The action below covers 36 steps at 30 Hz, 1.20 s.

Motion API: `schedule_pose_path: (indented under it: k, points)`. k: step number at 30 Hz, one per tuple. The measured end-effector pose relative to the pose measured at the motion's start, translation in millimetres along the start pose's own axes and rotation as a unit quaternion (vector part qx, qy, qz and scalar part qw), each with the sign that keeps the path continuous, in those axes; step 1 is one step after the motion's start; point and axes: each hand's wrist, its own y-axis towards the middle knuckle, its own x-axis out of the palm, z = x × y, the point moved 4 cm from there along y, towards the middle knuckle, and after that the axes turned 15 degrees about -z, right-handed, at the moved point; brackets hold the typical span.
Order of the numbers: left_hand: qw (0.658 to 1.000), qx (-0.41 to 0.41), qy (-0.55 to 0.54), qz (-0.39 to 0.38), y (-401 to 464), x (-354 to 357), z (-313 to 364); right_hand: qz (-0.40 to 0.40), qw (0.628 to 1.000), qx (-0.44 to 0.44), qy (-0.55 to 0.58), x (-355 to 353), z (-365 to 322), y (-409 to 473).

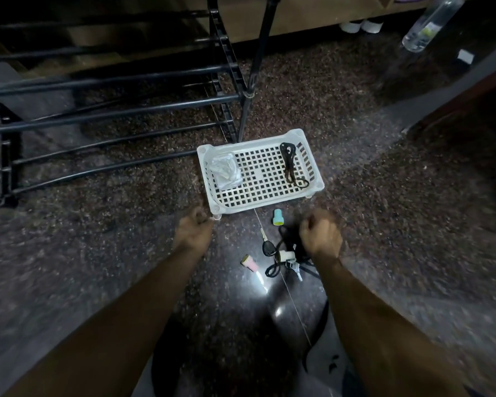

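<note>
A white perforated plastic tray point(309, 156) sits on the dark speckled floor. Inside it lie a crumpled clear plastic bag point(225, 170) at the left and a dark cord point(291, 164) at the right. My left hand point(194, 233) is at the tray's near left corner, fingers curled; the blur hides whether it grips the corner. My right hand point(321, 234) hovers with curled fingers over a black cord tangle point(287, 242) on the floor. Near it lie a key with a black head point(267, 245), a teal cap-like piece point(277, 217), a pink one point(249, 262) and a white one point(286, 255).
A black metal rack point(112, 110) with horizontal bars stands to the left and behind the tray. A black pole point(255, 67) leans up beside it. A clear plastic bottle point(430, 21) lies at the far right, and wooden furniture runs along the back.
</note>
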Motion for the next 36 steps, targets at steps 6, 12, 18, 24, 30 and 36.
schedule_pose_path:
  k: [6, 12, 18, 24, 30, 36]
  points:
    - [0.998, -0.05, 0.02, -0.032, -18, 11, -32, -0.118, 0.991, -0.015, -0.057, 32, 20, -14]
    - [0.998, -0.054, 0.003, -0.037, -36, 16, -41, -0.083, 0.996, 0.007, 0.034, 14, 18, -27]
    - [0.997, -0.033, -0.054, -0.046, -66, 17, -30, -0.106, 0.965, -0.013, 0.238, -24, 16, -48]
    - [0.993, 0.039, -0.071, -0.088, -114, 17, -2, -0.184, 0.952, -0.099, 0.224, -75, -17, -96]
    - [0.98, 0.13, -0.073, -0.134, -172, 10, 38, -0.209, 0.952, -0.173, 0.143, -121, -50, -148]
    - [0.952, 0.256, -0.024, -0.169, -209, 13, 81, -0.253, 0.927, -0.272, 0.048, -155, -101, -202]
